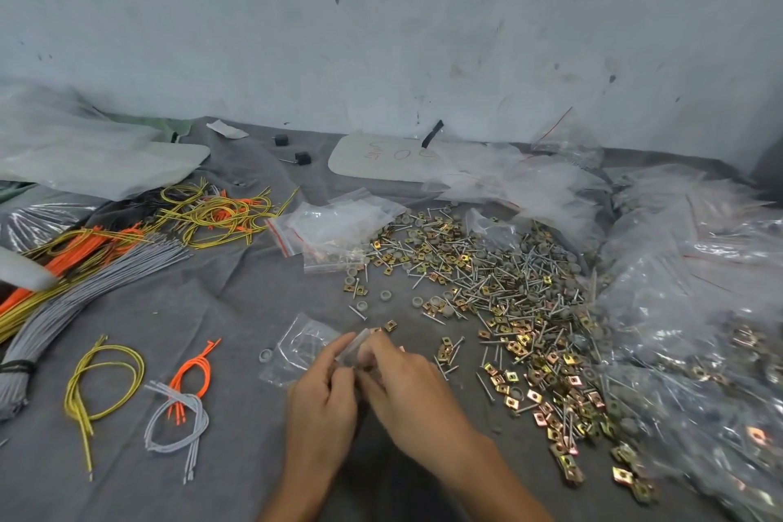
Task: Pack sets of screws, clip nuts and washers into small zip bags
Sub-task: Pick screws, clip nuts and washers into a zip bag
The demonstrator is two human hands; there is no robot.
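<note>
At bottom centre, over the grey cloth (220, 309), both hands are meeting on one small zip bag (355, 345).

- Left hand (322, 403): fingers are curling, thumb and forefinger pinching the bag's left side.
- Right hand (409, 386): fingers are bunching together and pinching the same bag from the right. Its fingertips are partly hidden.
- The bag is sitting between the two hands just above the cloth. Motion blur; cannot tell what it is holding.

A second clear bag (292, 348) is lying flat just left of the hands, with a grey washer (265, 355) just beside its left edge.

The loose pile (500, 280) of screws, brass-coloured clip nuts and washers is spreading across the cloth to the right of the hands. A stack of empty zip bags (334, 225) is resting at the pile's far-left edge. A heap of clear plastic bags (699, 309), some showing hardware inside, is filling the right side.

On the left, a grey wire bundle (84, 292), orange wires (84, 250) and yellow-green wire loops (220, 212) are lying well apart from the hands.
</note>
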